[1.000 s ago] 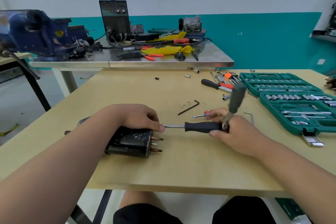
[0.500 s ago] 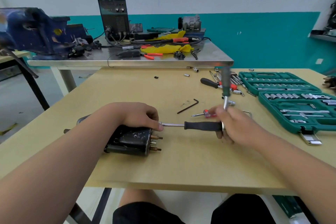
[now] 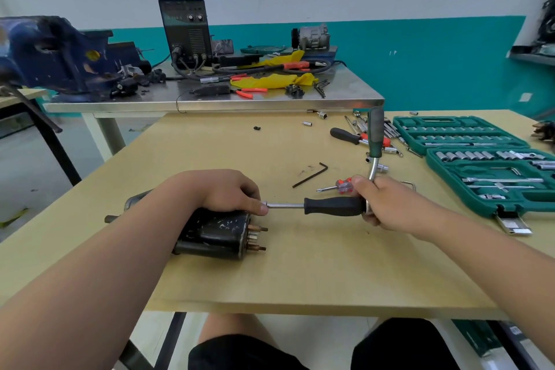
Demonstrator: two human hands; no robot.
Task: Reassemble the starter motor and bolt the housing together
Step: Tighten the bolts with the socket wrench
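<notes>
The black starter motor (image 3: 216,234) lies on its side on the wooden table (image 3: 300,273), terminal studs pointing right. My left hand (image 3: 228,192) grips its top edge, fingertips at the socket end of a black-handled driver (image 3: 333,206). The driver lies level, its steel shaft meeting the motor's upper right corner. My right hand (image 3: 387,204) holds the driver's rear end together with a ratchet wrench (image 3: 375,141) whose green handle stands nearly upright.
An open green socket set case (image 3: 480,171) fills the right side. A black hex key (image 3: 310,174), a small red screwdriver (image 3: 336,185) and loose sockets and tools (image 3: 363,137) lie beyond my hands. A steel bench (image 3: 210,102) with a blue vise (image 3: 60,57) stands behind.
The ratchet handle has swung from leaning right to nearly upright as my right hand turned it. The left hand and motor stayed put.
</notes>
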